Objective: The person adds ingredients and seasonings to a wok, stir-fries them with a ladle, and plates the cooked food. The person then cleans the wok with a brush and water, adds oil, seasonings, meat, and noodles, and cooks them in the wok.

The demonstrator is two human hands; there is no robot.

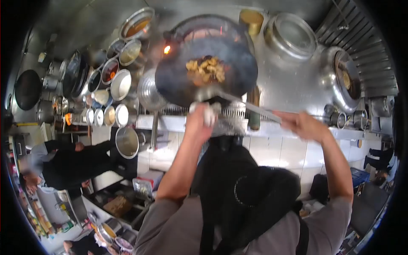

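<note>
A dark wok [170, 80] sits over the stove, tilted, with browned pieces of food [206, 70] in its middle and haze above them. My left hand [199, 125] is closed at the wok's near edge, around a pale folded cloth [208, 112]; the part of the wok under the cloth is hidden. To the right, my right hand [304, 125] is closed on the long handle of a ladle [250, 106]. Its head reaches the near inside of the wok and is blurred.
A flame [167, 49] shows left of the wok. Beside it stand a perforated strainer [151, 89] and several seasoning pots [121, 84]. Large metal pots [293, 36] are on the right counter. A person in a dark apron [80, 163] is at left.
</note>
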